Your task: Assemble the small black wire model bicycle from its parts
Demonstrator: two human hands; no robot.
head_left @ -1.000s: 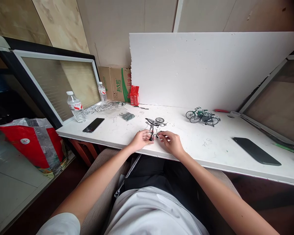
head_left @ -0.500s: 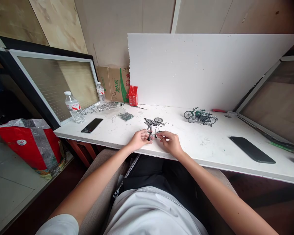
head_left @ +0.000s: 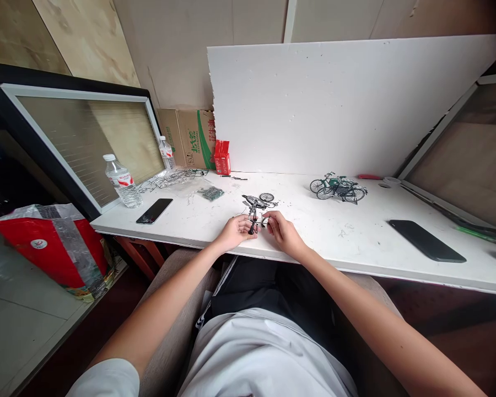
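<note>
Hands — left hand point(head_left: 234, 231), right hand point(head_left: 284, 234) — pinching 1 black model bicycle frame point(head_left: 254, 218)

The half-built model bicycle point(head_left: 256, 207) was black with silver bits, and the finished model bicycles point(head_left: 338, 187) were dark green, on a white tabletop point(head_left: 334, 231). The two phones point(head_left: 154, 210) were black, the small carton point(head_left: 222, 157) red, and the cardboard box point(head_left: 190, 138) brown with a green band.

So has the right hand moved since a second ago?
Yes. The right hand has slid left, closer to the left hand and the loose wheel on the table.
</note>
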